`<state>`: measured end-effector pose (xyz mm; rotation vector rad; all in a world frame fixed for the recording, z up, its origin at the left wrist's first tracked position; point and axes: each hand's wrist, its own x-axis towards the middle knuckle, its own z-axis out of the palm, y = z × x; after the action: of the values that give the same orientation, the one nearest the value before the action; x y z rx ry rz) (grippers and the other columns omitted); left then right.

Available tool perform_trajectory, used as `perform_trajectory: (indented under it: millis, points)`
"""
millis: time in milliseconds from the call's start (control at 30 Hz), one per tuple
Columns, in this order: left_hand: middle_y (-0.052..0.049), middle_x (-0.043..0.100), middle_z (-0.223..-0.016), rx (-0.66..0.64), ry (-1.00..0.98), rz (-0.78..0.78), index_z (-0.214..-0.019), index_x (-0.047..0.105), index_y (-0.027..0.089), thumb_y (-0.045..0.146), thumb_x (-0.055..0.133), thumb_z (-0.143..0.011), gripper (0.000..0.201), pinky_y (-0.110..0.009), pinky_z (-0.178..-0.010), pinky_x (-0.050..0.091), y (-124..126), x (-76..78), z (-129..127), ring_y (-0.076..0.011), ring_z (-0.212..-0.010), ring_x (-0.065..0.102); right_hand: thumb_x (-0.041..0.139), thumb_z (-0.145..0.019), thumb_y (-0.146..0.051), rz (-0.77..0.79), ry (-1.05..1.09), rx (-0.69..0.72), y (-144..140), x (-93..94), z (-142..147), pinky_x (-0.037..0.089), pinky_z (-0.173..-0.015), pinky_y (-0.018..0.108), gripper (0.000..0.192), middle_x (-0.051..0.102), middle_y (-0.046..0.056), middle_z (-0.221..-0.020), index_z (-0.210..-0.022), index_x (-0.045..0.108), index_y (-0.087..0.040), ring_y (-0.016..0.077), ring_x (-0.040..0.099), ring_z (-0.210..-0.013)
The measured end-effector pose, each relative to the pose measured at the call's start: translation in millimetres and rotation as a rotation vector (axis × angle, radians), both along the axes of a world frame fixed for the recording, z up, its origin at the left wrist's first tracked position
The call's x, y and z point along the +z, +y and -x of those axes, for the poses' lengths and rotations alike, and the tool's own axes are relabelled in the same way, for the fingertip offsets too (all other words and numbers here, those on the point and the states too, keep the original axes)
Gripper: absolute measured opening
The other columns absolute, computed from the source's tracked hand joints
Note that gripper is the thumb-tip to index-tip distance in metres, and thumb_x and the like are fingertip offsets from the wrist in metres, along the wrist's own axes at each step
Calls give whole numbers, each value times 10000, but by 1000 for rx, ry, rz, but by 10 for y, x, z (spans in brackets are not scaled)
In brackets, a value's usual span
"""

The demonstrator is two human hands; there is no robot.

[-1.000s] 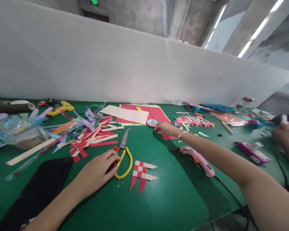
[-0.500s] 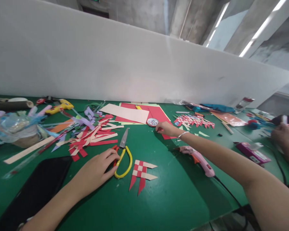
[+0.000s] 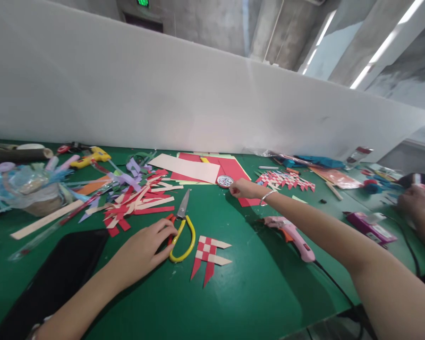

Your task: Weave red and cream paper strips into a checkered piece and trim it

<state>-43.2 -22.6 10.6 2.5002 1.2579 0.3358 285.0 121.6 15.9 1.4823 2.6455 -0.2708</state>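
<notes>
My left hand [image 3: 141, 250] lies flat on the green table [image 3: 255, 293], fingers apart, fingertips touching the red and yellow handles of the scissors [image 3: 182, 226]. A small woven piece of red and cream paper strips [image 3: 208, 252] lies just right of the scissors. My right hand [image 3: 244, 189], a bracelet on its wrist, is stretched far out with the fingers drawn together beside a small round tin [image 3: 225, 181]. The hand rests on the edge of a red paper sheet [image 3: 233, 170]. Whether it pinches anything tiny is not visible.
A heap of red and cream strips [image 3: 138, 200] lies left of the scissors, a black flat case [image 3: 63, 269] at the near left. A pink glue gun [image 3: 293, 233] lies under my right forearm. A co-worker's hand [image 3: 414, 200] works far right. A white partition [image 3: 163, 94] backs the table.
Hardly anything: my right hand has shifted slightly by the round tin, and the head camera moved a little. My left hand stays by the scissors.
</notes>
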Motion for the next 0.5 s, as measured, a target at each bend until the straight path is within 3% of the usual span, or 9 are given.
perform_trajectory:
  millis: [267, 500]
  points:
    - [-65, 563, -1094, -1, 9, 24, -1021, 587, 225, 354, 334, -910, 305, -278, -742, 480, -4, 16, -3, -188, -885, 602, 565, -742, -92, -7, 58, -63, 65, 110, -98, 424, -672, 199, 195, 710, 55, -831, -872, 704, -135, 133, 616, -736]
    - [-63, 568, -1089, -11, 14, 22, -1027, 584, 228, 340, 347, -911, 287, -262, -722, 482, -8, 24, 5, -182, -874, 607, 534, -806, -124, -45, 104, -148, 28, 29, -126, 445, -704, 209, 209, 719, 73, -878, -925, 705, -128, 148, 635, -781]
